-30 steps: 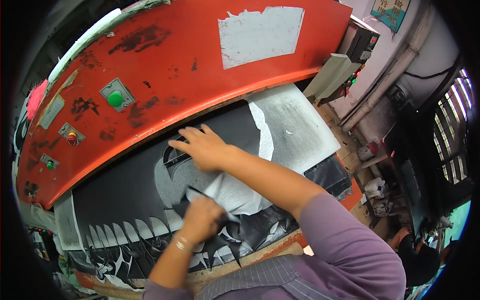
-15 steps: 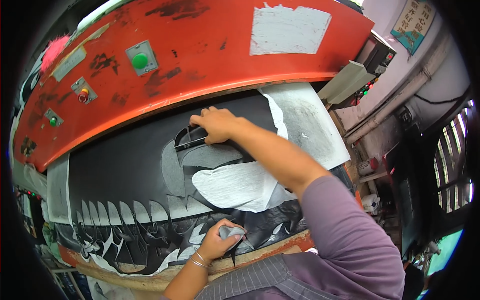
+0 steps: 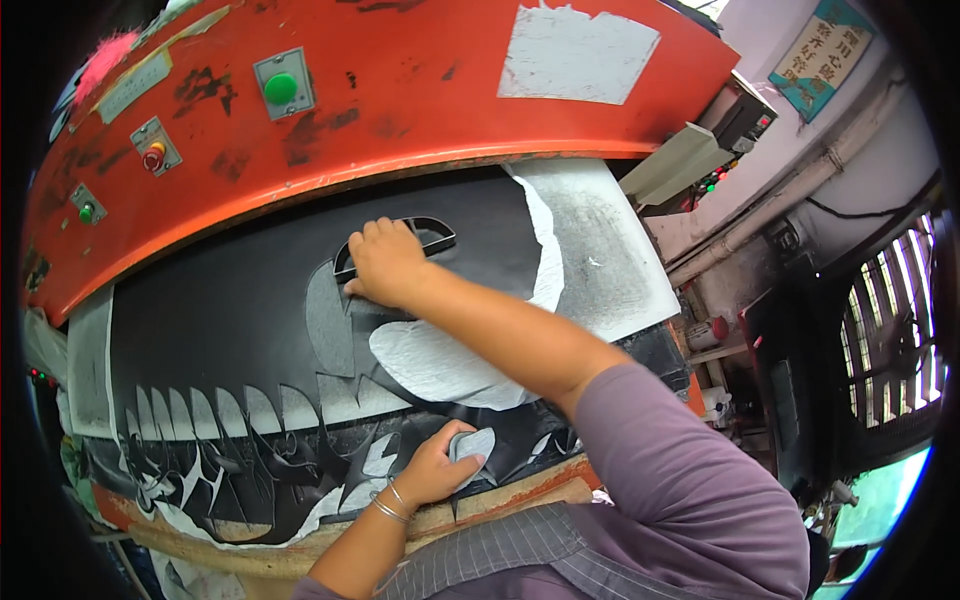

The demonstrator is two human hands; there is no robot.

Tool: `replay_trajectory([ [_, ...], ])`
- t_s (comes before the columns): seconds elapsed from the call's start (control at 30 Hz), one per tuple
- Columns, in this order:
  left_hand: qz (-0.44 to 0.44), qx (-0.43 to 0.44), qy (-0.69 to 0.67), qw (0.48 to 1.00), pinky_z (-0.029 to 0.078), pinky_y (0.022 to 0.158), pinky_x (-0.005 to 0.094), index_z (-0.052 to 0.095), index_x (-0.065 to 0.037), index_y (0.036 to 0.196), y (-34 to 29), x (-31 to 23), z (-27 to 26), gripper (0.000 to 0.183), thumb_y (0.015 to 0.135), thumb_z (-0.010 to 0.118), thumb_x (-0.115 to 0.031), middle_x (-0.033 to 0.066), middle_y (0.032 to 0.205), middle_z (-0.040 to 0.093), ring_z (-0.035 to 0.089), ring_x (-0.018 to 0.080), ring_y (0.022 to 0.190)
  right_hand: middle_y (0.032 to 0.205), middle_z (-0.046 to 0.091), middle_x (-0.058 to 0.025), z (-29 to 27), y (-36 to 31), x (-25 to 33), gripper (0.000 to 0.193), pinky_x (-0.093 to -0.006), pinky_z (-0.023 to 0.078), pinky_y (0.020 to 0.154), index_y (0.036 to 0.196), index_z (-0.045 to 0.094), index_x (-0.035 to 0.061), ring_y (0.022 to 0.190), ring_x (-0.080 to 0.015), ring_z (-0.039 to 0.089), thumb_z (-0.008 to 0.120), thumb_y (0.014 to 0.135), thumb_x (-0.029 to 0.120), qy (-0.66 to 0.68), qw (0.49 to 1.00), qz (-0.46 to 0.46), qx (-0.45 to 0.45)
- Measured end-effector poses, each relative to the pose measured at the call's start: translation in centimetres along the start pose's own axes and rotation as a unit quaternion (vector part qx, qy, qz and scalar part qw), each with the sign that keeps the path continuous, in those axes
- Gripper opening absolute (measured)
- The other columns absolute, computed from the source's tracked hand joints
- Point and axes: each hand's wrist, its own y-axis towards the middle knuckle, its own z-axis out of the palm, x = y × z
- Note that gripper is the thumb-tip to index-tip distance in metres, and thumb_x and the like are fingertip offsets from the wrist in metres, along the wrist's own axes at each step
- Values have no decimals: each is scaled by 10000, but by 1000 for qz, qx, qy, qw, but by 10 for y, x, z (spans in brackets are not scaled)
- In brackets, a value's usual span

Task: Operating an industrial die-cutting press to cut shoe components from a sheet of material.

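On a black sheet of leather-like material [image 3: 220, 290], my right hand [image 3: 385, 262] grips the left part of a half-moon metal cutting die [image 3: 437, 238]. The die's curved edge points away from me. My right forearm hides some of the sheet below it. Close to the table's front edge, my left hand [image 3: 437, 472] holds a grey cut piece [image 3: 478, 446] between thumb and fingers; whether several are stacked cannot be seen. A grey crescent-shaped opening [image 3: 328, 322] lies left of the die. Crumpled white backing paper [image 3: 445, 362] lies between my hands.
An orange press beam [image 3: 400, 110] with green buttons [image 3: 280, 89] and a red knob [image 3: 154, 157] spans the far side. Torn black scraps [image 3: 250, 470] hang over the front edge. The pale cutting board [image 3: 600, 250] shows at right, near a control box [image 3: 738, 118].
My right hand has moved left, from the die's right end to its left part, and the die sits slightly differently turned. My left hand keeps the grey piece, which now shows more of its face.
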Motion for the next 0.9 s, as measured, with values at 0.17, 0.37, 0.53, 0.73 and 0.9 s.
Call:
replay_trajectory([
  [0.17, -8, -15, -81, 997, 470, 730, 284, 530, -55, 1092, -4, 8, 7, 333, 827, 690, -177, 47, 878, 608, 538, 99, 808, 942, 622, -125, 26, -9, 6, 500, -401, 435, 831, 1059, 544, 59, 967, -295, 574, 719, 750, 410, 92, 994, 39, -46],
  [0.37, 12, 15, -48, 999, 469, 738, 276, 528, -47, 1096, 2, 12, 7, 334, 826, 685, -164, 38, 892, 612, 535, 93, 813, 936, 610, -161, 30, -14, -29, 106, -438, 475, 789, 912, 606, 86, 948, -349, 583, 612, 824, 144, 175, 981, -76, -11],
  [0.53, -32, 14, -95, 995, 453, 715, 242, 503, -52, 1123, -4, -13, 2, 379, 825, 707, -168, 10, 896, 577, 511, 71, 817, 914, 627, -189, 18, -8, -42, 142, -440, 473, 780, 931, 621, 45, 919, -371, 598, 650, 810, 113, 208, 970, -110, 55],
  [0.73, -57, 12, -53, 997, 467, 868, 329, 438, -9, 1201, -4, -10, -14, 833, 613, 870, -410, 153, 1062, 590, 568, 199, 984, 839, 623, -61, -75, 12, -75, 161, -317, 471, 760, 961, 625, 22, 814, -148, 563, 679, 841, 116, 354, 935, -11, -19],
  [0.9, -13, -4, 9, 1000, 459, 898, 351, 423, -6, 1245, -4, 19, -4, 821, 642, 845, -370, 204, 1122, 584, 584, 256, 1032, 813, 622, -46, -156, -7, -117, 167, -323, 470, 707, 888, 625, 69, 896, -207, 552, 666, 735, 16, 60, 964, -257, -31],
])
